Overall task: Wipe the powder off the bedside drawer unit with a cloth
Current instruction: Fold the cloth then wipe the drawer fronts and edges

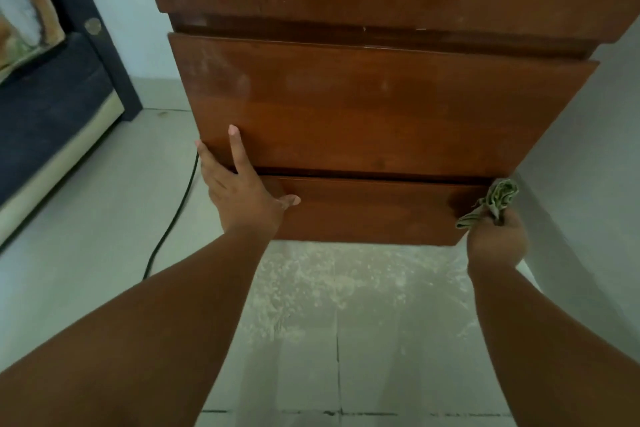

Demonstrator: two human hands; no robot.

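The brown wooden drawer unit (374, 104) fills the upper middle of the head view, seen from above and in front, with faint pale powder smears on its top and upper drawer front. My left hand (239, 184) lies flat with straight fingers against the left edge of the drawer fronts, thumb on the lower drawer. My right hand (497, 239) grips a bunched green patterned cloth (495, 199) at the right end of the lower drawer front, by the unit's right corner.
White powder (346, 284) is scattered on the tiled floor in front of the unit. A black cable (173, 218) runs along the floor at the left. A dark bed frame (52, 121) stands at the far left. A pale wall (588, 166) stands close on the right.
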